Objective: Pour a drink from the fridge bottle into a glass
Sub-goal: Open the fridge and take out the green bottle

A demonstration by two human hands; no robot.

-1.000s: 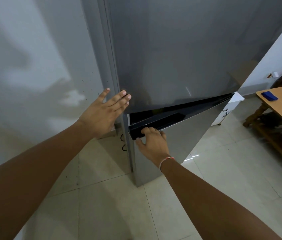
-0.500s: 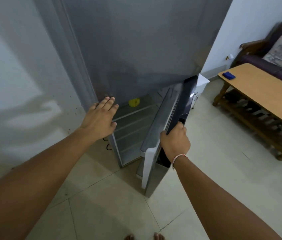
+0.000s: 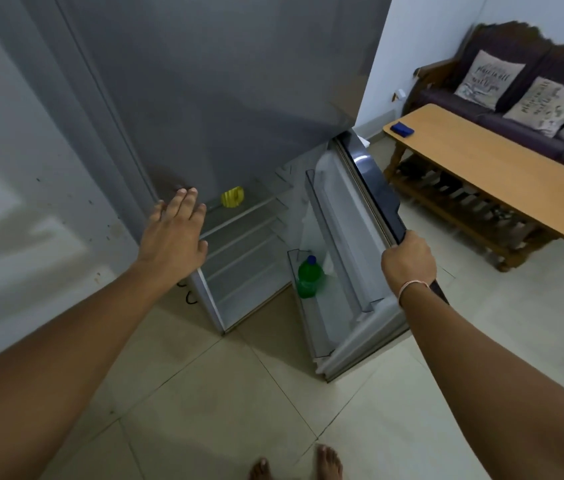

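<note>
Right hand grips the open lower fridge door by its edge; left hand lies flat, fingers spread, against the upper door. The green bottle stands in the door's lower rack

- A single view is supplied, taken from a head-worn wide-angle camera.
- The view is directed forward and steeply down; bare feet are seen at the bottom edge.
- The fridge is framed close, slightly left of centre, within arm's reach.
- Straight edges appear bowed toward the borders, probably from lens distortion.
- No second view is provided, so no overlap applies.
</note>
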